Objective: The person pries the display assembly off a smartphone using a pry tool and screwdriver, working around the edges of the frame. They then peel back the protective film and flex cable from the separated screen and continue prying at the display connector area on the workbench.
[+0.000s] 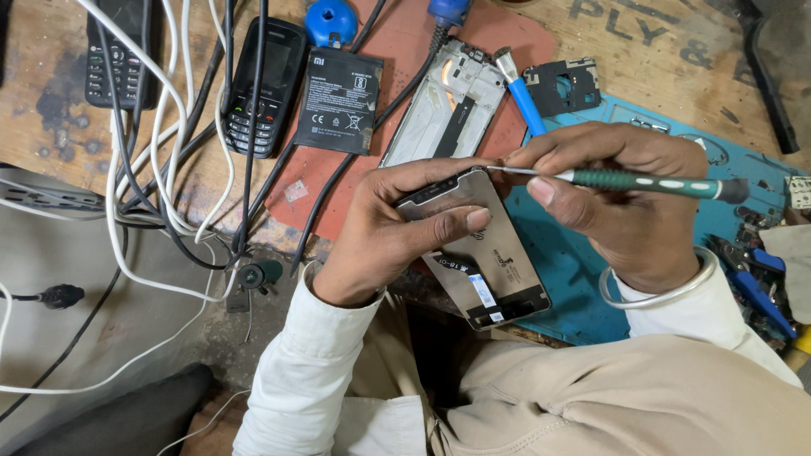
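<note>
Cluttered workbench: left hand grips phone panel; right hand holds screwdriver.

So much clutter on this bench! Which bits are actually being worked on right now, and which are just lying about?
In use:
- phone screen panel, gripped by the left hand
- green-handled screwdriver, in the right hand, tip at the panel's top edge

Lying about:
- flat black battery
- two keypad phones
- empty phone frame
- blue-handled tool
- tangle of cables

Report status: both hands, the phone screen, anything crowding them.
Left hand grips phone screen. Right hand holds green screwdriver, tip at screen's top edge. Phone frame and cables lie beyond, apart.
</note>
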Tool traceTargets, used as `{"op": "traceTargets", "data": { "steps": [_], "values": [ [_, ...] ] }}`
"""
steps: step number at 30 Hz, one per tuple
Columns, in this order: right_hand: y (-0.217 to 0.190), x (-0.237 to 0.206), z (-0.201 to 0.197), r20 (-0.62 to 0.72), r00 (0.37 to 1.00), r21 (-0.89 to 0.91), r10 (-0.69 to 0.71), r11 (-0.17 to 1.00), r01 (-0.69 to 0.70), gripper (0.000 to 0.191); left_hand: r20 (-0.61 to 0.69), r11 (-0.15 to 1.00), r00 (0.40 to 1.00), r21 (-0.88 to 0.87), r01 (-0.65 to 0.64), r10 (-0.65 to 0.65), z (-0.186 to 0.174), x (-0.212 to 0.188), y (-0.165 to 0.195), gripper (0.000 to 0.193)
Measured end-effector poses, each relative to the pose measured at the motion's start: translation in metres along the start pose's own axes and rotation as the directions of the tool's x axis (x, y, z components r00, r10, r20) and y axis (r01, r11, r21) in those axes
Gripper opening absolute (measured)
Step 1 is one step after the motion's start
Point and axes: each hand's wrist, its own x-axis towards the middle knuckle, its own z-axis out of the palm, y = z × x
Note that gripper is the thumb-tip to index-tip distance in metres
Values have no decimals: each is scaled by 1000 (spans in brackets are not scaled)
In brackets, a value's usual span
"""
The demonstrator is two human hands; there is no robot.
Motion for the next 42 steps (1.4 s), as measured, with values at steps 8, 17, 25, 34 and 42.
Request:
{"op": "traceTargets", "data": {
  "steps": [8,17,25,34,42],
  "values": [
    [15,0,-1,-44,995,225,-86,970,94,23,-89,999,996,53,9,-4,3,3,-1,42],
    [8,3,4,-6,998,251,-66,966,66,22,-30,1000,999,-25,18,-18,-2,3,10,44],
    [20,-2,-1,-3,994,164,-108,981,107,25,60,1000,998,14,15,-16,-1,3,12,36],
    [17,0,2,-39,994,122,-102,987,106,27,70,1000,997,18,15,-16,-1,2,11,31],
    [15,1,7,-126,991,6,-54,998,56,30,58,999,998,11,39,-40,-1,3,10,34]
  ]
}}
